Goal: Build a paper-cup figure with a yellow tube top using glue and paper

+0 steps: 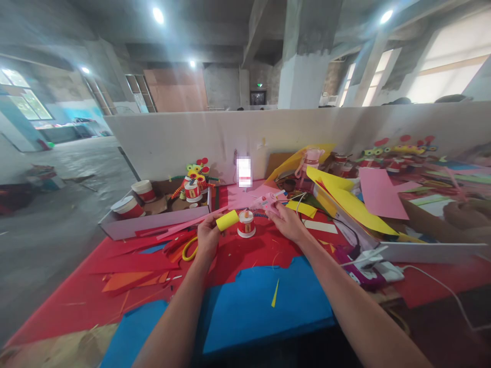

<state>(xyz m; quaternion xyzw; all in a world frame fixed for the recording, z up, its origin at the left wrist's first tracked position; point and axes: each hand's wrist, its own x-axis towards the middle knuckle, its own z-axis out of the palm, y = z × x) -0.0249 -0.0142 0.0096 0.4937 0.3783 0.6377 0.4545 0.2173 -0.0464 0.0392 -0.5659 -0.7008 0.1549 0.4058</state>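
Your forearms (177, 306) reach over a red-covered table (72, 294), blue sheet (264, 306) spread between them. Your right hand (288, 222) is wrapped round a pink glue gun (267, 201). On the table, between your hands: one red-and-white cup (246, 227). Just left of the cup, a yellow roll (227, 220), held off the table, pinched narrowly by your left hand (208, 236).

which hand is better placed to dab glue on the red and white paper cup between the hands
Likely the right hand: it holds the pink glue gun, near the red-and-white paper cup. The left hand is occupied with a yellow roll.
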